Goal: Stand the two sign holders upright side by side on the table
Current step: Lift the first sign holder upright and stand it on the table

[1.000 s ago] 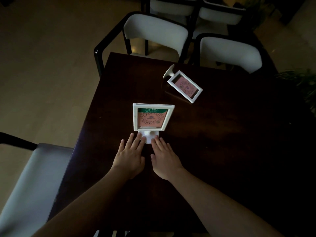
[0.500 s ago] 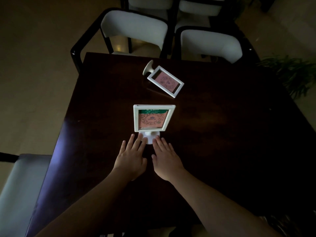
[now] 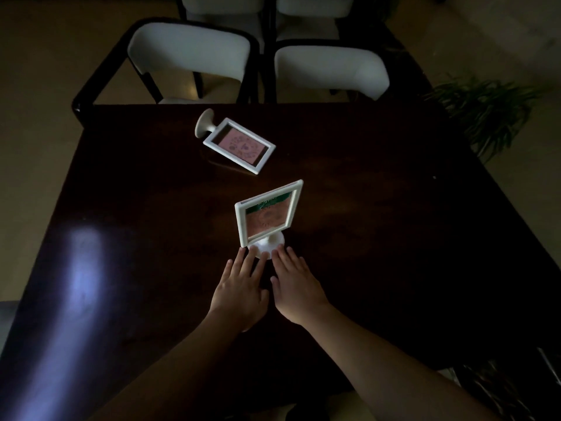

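Both hands, left hand and right hand, lie flat with fingers spread, gripping nothing, fingertips steadying the upright sign holder by its base; the far sign holder lies flat on the desk.

The room is dim. A dark, glossy brown wooden worktop fills most of the view, with a pale bluish patch of reflected light on its left part. At its far edge stand two white-cushioned chairs with black frames, side by side; two more of the same kind show behind them. The floor is a muted beige. A green leafy potted plant stands at the right, beyond the worktop's corner.
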